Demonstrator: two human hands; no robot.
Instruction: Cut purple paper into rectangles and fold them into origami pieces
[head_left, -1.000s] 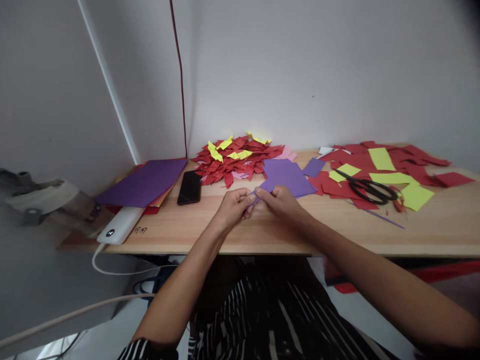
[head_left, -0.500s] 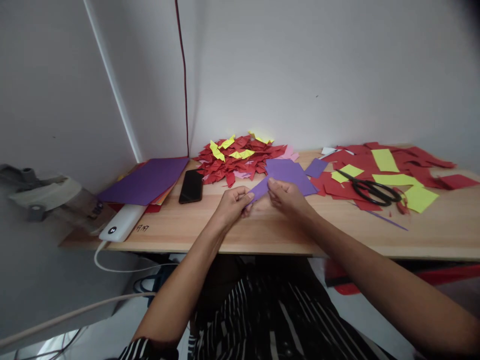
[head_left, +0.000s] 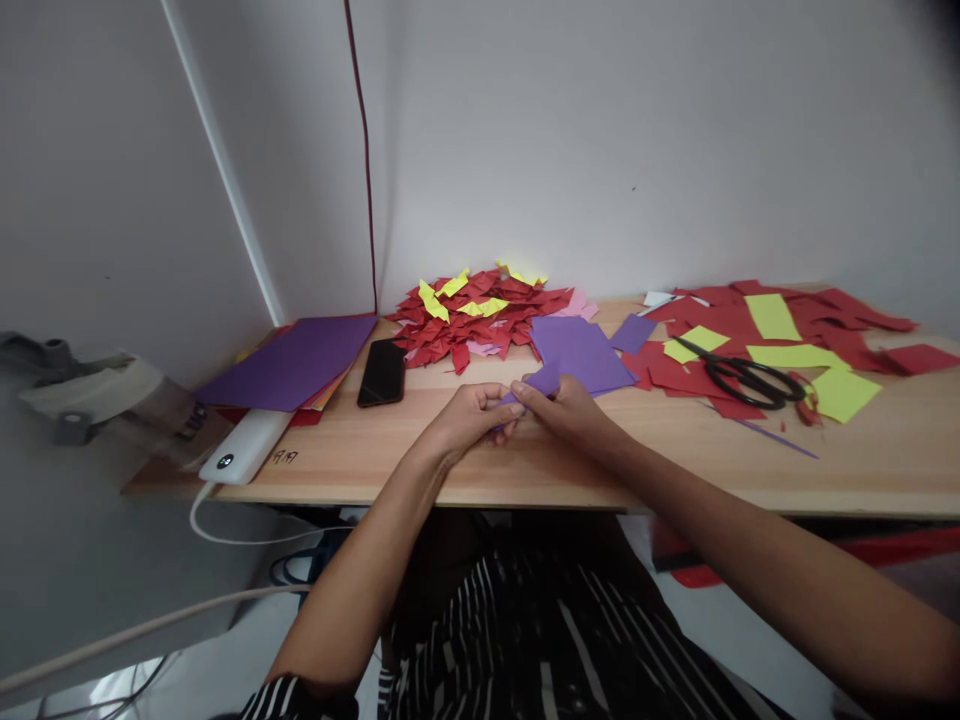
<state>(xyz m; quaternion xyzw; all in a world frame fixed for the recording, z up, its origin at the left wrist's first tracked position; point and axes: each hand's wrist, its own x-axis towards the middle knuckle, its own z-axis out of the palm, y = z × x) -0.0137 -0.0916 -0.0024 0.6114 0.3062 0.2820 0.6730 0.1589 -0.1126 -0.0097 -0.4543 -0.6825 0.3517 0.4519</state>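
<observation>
Between my two hands is a small folded piece of purple paper. My left hand pinches its near end with thumb and fingers. My right hand grips it from the other side, thumb on top, close against the left thumb. Part of the paper is hidden by my fingers. Just behind the right hand lies a stack of purple paper squares, with a smaller purple piece beside it. Beyond my hands sits a heap of folded red paper pieces with some yellow and pink ones.
On the right, black scissors lie over red paper pieces and yellow ones. A phone lies left of the heap. Further left are purple sheets, a white power bank with its cable, and a clear bottle.
The strip of purple paper, stretched out between my hands half a second ago, is now bent upward. My right hand has come in close to the left.
</observation>
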